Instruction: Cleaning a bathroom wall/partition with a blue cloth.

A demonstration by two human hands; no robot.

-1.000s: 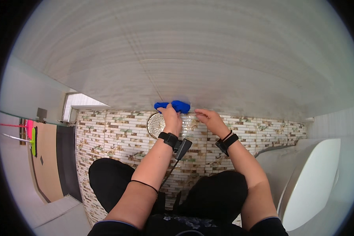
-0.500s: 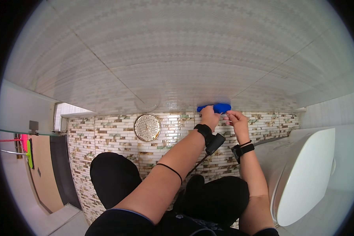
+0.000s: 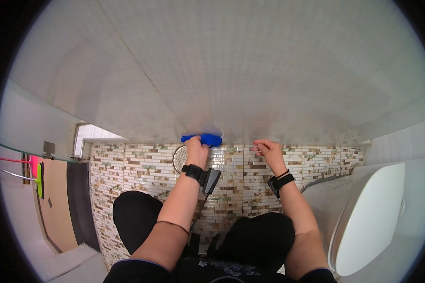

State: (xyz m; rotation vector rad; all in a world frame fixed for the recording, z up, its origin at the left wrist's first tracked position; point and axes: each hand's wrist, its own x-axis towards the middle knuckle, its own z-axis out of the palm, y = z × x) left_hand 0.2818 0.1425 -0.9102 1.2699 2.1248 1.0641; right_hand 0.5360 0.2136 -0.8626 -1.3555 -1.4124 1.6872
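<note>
A crumpled blue cloth (image 3: 211, 140) lies against the foot of the pale wall, where it meets the mosaic floor. My left hand (image 3: 196, 152) is closed on it, fingers pressing it along that joint. Part of the cloth is hidden under the fingers. To the right, my right hand (image 3: 270, 153) hovers near the same wall base, apart from the cloth. Its thumb and fingertips are pinched together; whatever may be between them is too small to make out. Both wrists wear black straps with small devices.
A round perforated metal disc (image 3: 178, 159) is partly covered by my left hand. The white toilet (image 3: 370, 221) stands close on my right, with a grey hose (image 3: 328, 179) beside it. At far left are a glass panel (image 3: 33, 118) and a green-headed brush (image 3: 39, 181).
My left hand has slid left along the wall base with the blue cloth, reaching the metal disc. My right hand has shifted slightly left and now sits well apart from the cloth.
</note>
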